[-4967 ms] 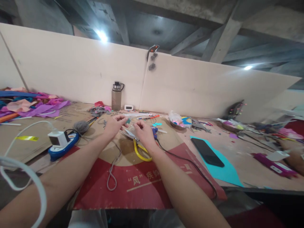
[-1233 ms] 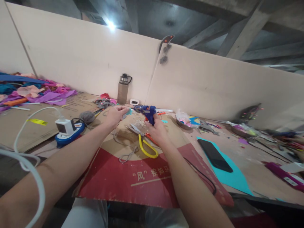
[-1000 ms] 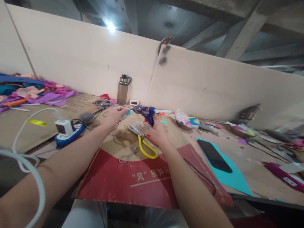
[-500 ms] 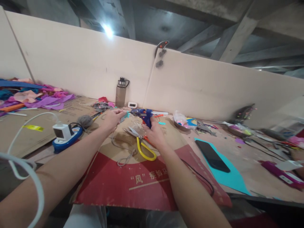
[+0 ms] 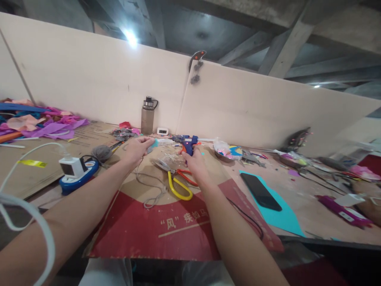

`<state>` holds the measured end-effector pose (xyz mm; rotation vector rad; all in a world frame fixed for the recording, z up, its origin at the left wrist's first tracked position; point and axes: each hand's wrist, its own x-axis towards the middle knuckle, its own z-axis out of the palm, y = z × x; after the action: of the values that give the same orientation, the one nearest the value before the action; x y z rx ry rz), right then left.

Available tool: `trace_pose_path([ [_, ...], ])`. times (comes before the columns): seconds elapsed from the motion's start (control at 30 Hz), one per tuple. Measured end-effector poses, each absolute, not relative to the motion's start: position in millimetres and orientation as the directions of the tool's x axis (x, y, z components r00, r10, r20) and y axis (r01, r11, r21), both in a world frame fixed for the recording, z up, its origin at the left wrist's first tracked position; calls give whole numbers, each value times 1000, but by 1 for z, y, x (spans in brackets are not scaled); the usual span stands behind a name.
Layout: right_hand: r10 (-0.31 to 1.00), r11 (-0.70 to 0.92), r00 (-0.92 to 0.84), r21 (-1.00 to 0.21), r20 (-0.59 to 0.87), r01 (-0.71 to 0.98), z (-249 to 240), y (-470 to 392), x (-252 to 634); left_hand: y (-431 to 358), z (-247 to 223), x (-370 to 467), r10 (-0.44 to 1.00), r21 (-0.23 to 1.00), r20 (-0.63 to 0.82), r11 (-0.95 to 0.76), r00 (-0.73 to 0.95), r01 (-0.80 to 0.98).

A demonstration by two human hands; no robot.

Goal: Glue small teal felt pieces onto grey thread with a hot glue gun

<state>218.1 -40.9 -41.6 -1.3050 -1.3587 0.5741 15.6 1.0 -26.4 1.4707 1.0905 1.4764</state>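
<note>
My right hand (image 5: 193,159) is closed round the handle of a blue glue gun (image 5: 188,143), whose nozzle points left. Pinched in the fingers of my left hand (image 5: 139,150) is a small teal piece (image 5: 155,143); its material is too small to make out. A gap separates the nozzle from that piece. Just in front of my hands lie scissors with one yellow and one orange handle (image 5: 180,192), partly behind my right wrist. A grey cord (image 5: 151,178) curls beside them on the red and brown cardboard (image 5: 137,226).
A water bottle (image 5: 147,116) stands against the partition. At left are a blue power strip (image 5: 79,178) with a white charger (image 5: 71,167), a ball of grey yarn (image 5: 101,152) and crumpled coloured paper (image 5: 38,123). To the right, a phone (image 5: 260,191) rests on teal sheet material (image 5: 288,222). Another person's hand (image 5: 367,208) shows at far right.
My right hand has drawn the glue gun slightly right, so its nozzle is now away from the teal piece. The whole view has shifted a little.
</note>
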Motion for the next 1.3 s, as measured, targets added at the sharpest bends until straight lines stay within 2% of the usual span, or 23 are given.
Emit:
trace_pose_path([
  [0.07,951,144,214,-934,221,326,-47,-33,226,-5,-24,18,915,908,403,-395,-31,138],
  [0.17,960,16,237,-871,152,492,-53,-25,241,-12,-20,21,859,816,512,-484,-6,317],
  [0.23,924,-43,322,-779,208,625,-54,-25,248,-13,-18,22,794,715,608,-547,-2,435],
  [0.3,865,-55,402,-740,300,671,-52,-28,249,-13,-18,21,701,587,713,-608,13,534],
  [0.4,845,67,373,-767,384,638,-45,-34,231,-13,-18,22,586,432,808,-664,65,611],
  [0.43,864,124,327,-791,383,599,-43,-36,220,-14,-18,23,564,402,821,-678,85,616],
  [0.5,920,280,211,-929,332,241,-40,-39,196,-17,-18,25,538,365,835,-700,117,613],
  [0.57,965,261,82,-952,250,-160,-39,-43,174,-19,-18,28,527,350,839,-714,136,606],
  [0.6,973,222,7,-930,230,-293,-39,-44,166,-20,-18,29,530,356,837,-716,135,601],
  [0.67,976,153,-83,-903,202,-402,-39,-45,159,-22,-17,31,562,410,820,-706,106,577],
  [0.7,976,153,-84,-908,200,-390,-39,-45,159,-23,-16,32,600,462,795,-693,87,554],
  [0.77,972,224,-13,-939,235,-260,-38,-44,163,-26,-15,34,715,614,697,-636,57,468],
  [0.83,938,340,80,-940,336,-38,-38,-42,170,-29,-14,36,823,764,566,-548,55,340],
  [0.9,886,424,130,-890,446,168,-37,-42,176,-31,-15,39,882,858,465,-470,77,207],
  [0.97,836,467,157,-833,525,297,-35,-43,179,-30,-17,41,901,896,421,-431,107,107],
  [1.07,797,480,175,-781,578,400,-33,-46,181,-26,-21,43,906,914,398,-405,146,25],
  [1.3,792,458,171,-757,586,466,-30,-47,183,-23,-24,42,906,923,376,-384,194,6],
])
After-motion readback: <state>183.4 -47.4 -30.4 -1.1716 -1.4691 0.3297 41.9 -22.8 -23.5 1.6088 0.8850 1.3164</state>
